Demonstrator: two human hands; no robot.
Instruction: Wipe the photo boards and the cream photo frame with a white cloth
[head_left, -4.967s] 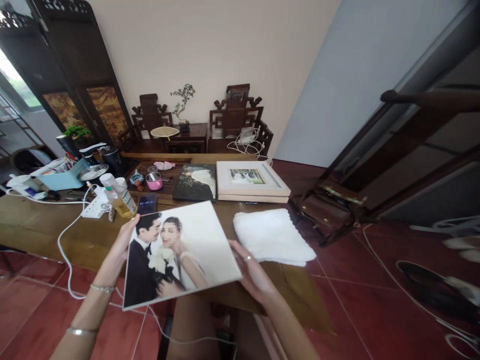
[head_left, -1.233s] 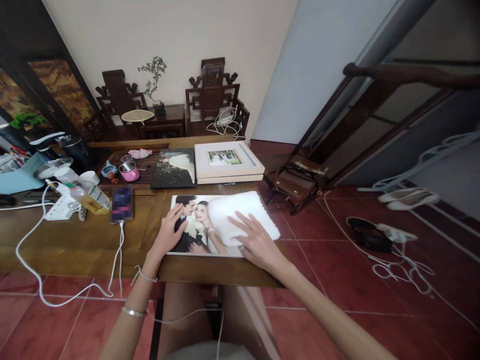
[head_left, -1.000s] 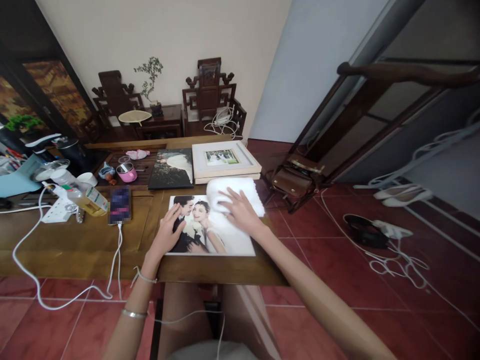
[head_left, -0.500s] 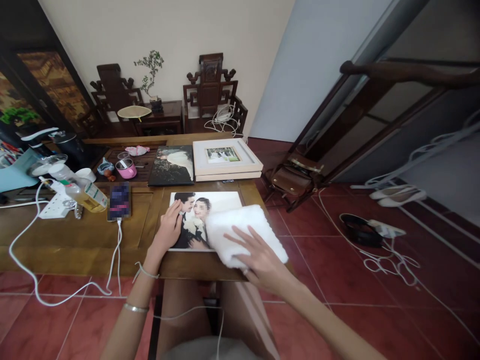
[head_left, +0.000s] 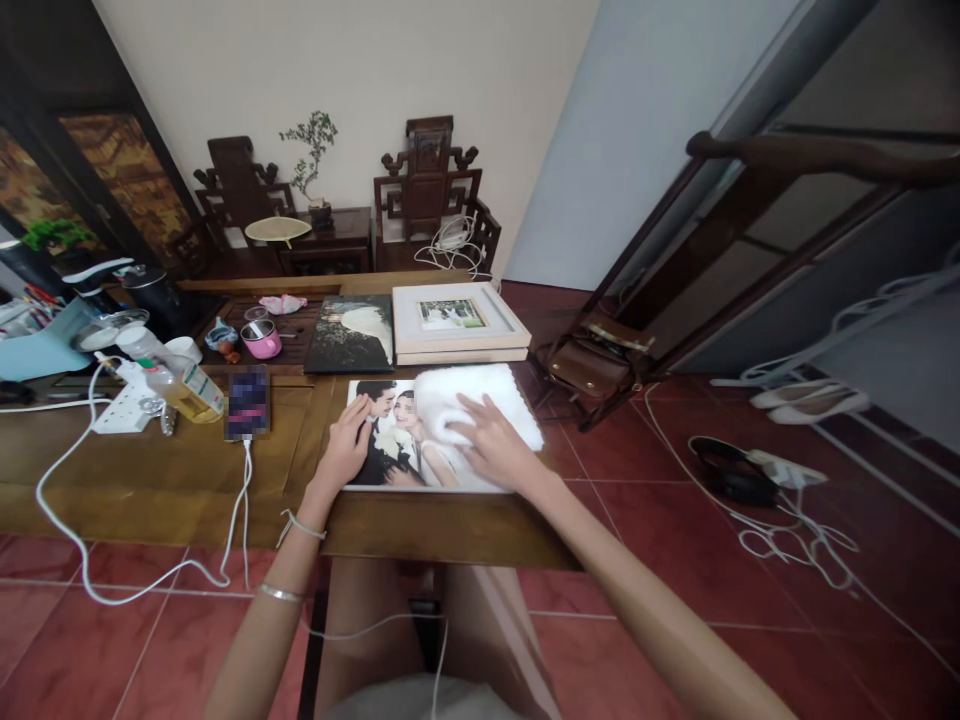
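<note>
A large wedding photo print [head_left: 390,440] lies flat near the front edge of the wooden table [head_left: 187,470]. My left hand [head_left: 346,445] rests on its left edge with the fingers spread flat, pinning it down. My right hand [head_left: 491,445] presses a white towel [head_left: 480,400] onto the upper right part of the print, fingers stretched out over the cloth. The towel covers the print's right side.
Behind the print lie a dark photo print [head_left: 352,335] and a white framed picture [head_left: 454,320]. To the left are a phone [head_left: 247,403] on a white cable, a bottle [head_left: 176,385], a power strip [head_left: 124,410] and a pink pot [head_left: 261,338]. Cables [head_left: 787,520] trail on the red floor at right.
Five seconds ago both hands held the print up in the air; it now lies on the table. In the last second my right hand slid the towel back and forth, now up to the far right.
</note>
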